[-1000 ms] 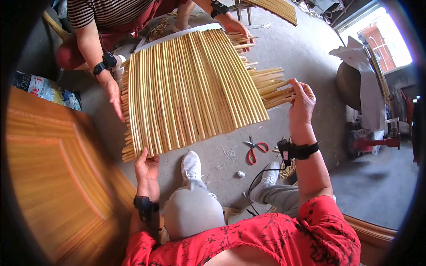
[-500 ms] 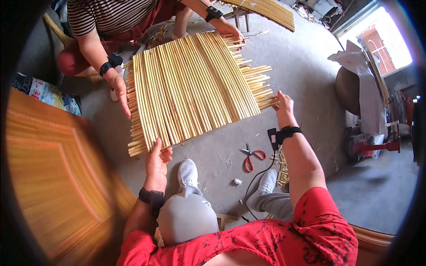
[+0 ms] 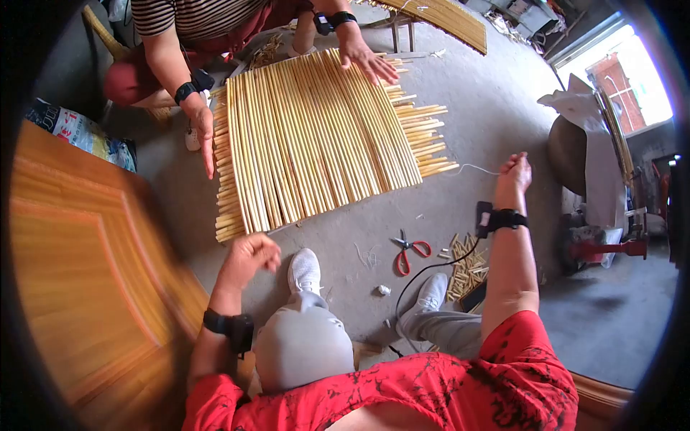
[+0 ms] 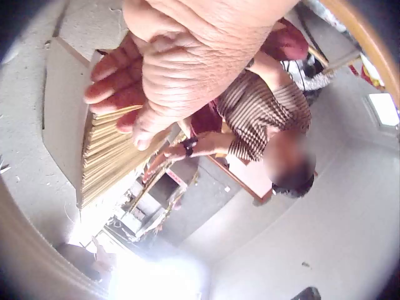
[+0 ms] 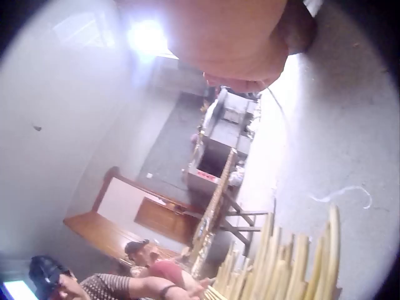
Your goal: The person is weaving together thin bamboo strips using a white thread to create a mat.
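Note:
A mat of slender yellow stalks (image 3: 323, 136) lies in front of me, with another layer of stalk ends (image 3: 424, 133) jutting out at its left and right sides. My left hand (image 3: 248, 258) hovers off its near left corner with loosely bent fingers, holding nothing. Out to the right, my right hand (image 3: 514, 174) pinches a thin white string (image 3: 471, 166) that runs back to the mat's near right corner. In the right wrist view the string (image 5: 350, 189) curves over the floor. The person opposite rests one hand (image 3: 366, 61) on the mat's far right part and keeps the other (image 3: 203, 136) beside its left edge.
Red-handled scissors (image 3: 410, 253), a white scrap (image 3: 382, 290) and a heap of cut stalk pieces (image 3: 467, 269) lie on the floor near my feet. A wooden panel (image 3: 86, 273) stands at the left. Another stalk mat (image 3: 445, 21) rests on a stand at the back.
My left hand has let go of the mat's near left corner and drawn back. My right hand has left the stalk ends and moved right, pulling a string. The other person's hand now lies on the mat.

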Demonstrator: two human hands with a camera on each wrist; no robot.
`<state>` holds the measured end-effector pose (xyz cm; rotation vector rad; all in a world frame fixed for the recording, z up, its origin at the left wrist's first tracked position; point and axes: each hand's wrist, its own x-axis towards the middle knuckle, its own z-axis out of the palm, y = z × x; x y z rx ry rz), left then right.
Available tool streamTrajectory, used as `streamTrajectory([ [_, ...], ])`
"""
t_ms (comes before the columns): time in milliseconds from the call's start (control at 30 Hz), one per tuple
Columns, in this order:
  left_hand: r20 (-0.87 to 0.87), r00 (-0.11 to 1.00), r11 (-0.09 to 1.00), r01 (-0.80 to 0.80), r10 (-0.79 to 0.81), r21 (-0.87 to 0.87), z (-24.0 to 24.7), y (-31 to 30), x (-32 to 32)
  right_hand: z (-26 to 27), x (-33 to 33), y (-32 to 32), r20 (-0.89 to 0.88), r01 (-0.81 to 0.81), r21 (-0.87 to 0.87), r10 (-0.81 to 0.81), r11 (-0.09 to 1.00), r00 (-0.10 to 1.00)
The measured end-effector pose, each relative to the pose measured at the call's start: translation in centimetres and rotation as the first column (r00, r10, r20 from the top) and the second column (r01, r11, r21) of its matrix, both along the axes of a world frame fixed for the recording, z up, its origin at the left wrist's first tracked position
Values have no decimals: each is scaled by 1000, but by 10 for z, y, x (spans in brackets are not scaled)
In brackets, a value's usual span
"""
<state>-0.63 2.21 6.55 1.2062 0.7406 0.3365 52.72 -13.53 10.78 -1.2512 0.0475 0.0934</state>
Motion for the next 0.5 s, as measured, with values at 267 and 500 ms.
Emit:
streamTrajectory([
  [267,-255,960,298,212,112,931,-2,70,78,91,-39,32,416,-215,-252,306,944,856],
  [500,-563,727,99,575,392,812,-43,83,121,-45,-174,121,200,-200,-956,976,215,90],
])
